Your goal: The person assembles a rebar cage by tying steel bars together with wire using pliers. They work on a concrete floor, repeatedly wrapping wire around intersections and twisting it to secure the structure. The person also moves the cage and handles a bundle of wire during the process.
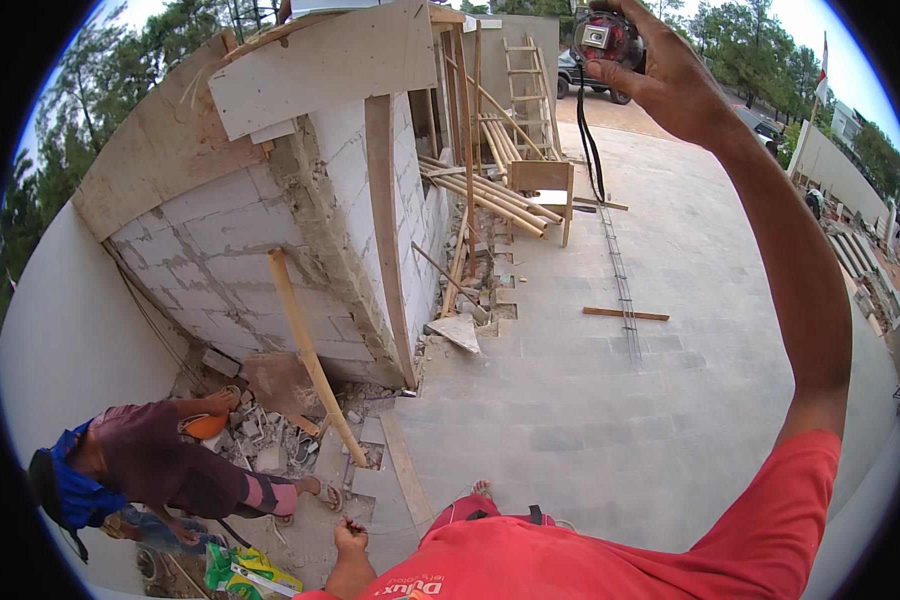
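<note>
My right hand [660, 85] is raised high at the upper right, fingers wrapped round what looks like a tape measure [608, 38]. Its rounded case is dark red and partly clear, and a black wrist strap [592, 150] dangles below it. Down at the lower edge, my left hand [351, 540] is closed beside my body. Whatever its curled fingers may hold is too small to make out. A green and yellow sack [250, 572] lies just left of that hand.
A wooden pole [315, 355] leans near the unfinished block wall [220, 275]. At lower left a co-worker [160, 460] bends beside rubble [270, 430] and an orange object [205, 426]. Bamboo poles [500, 198], a ladder [526, 85], a wire frame [620, 270] and a plank [625, 314] are ahead on paving.
</note>
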A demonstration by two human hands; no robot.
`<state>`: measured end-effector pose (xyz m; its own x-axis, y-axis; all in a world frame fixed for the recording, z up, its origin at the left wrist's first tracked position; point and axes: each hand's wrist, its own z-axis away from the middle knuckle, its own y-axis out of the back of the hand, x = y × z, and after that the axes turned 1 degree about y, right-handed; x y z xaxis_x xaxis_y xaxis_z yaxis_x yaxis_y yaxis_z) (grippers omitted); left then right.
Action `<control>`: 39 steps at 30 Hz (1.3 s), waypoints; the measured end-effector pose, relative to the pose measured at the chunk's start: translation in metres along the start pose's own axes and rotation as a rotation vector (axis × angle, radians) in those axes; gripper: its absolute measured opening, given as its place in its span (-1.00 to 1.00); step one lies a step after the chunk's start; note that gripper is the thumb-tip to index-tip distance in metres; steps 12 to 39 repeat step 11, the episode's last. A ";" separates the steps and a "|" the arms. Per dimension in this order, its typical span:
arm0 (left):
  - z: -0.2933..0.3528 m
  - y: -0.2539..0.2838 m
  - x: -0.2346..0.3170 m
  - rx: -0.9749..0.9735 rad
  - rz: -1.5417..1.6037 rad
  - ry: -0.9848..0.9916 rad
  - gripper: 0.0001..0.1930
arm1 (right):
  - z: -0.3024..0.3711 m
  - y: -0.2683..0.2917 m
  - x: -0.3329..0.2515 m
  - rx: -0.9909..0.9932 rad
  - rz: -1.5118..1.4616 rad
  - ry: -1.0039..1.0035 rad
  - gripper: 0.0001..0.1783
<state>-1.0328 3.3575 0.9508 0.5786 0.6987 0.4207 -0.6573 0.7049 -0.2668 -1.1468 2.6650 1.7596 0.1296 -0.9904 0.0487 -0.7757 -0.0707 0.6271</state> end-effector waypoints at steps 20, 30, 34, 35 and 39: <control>0.018 -0.309 -0.101 -0.420 -0.670 0.027 -0.81 | -0.040 -0.063 0.099 -0.059 0.334 0.233 -0.40; 0.018 -0.309 -0.101 -0.420 -0.670 0.027 -0.81 | -0.040 -0.063 0.099 -0.059 0.334 0.233 -0.40; 0.018 -0.309 -0.101 -0.420 -0.670 0.027 -0.81 | -0.040 -0.063 0.099 -0.059 0.334 0.233 -0.40; 0.018 -0.309 -0.101 -0.420 -0.670 0.027 -0.81 | -0.040 -0.063 0.099 -0.059 0.334 0.233 -0.40; 0.018 -0.309 -0.101 -0.420 -0.670 0.027 -0.81 | -0.040 -0.063 0.099 -0.059 0.334 0.233 -0.40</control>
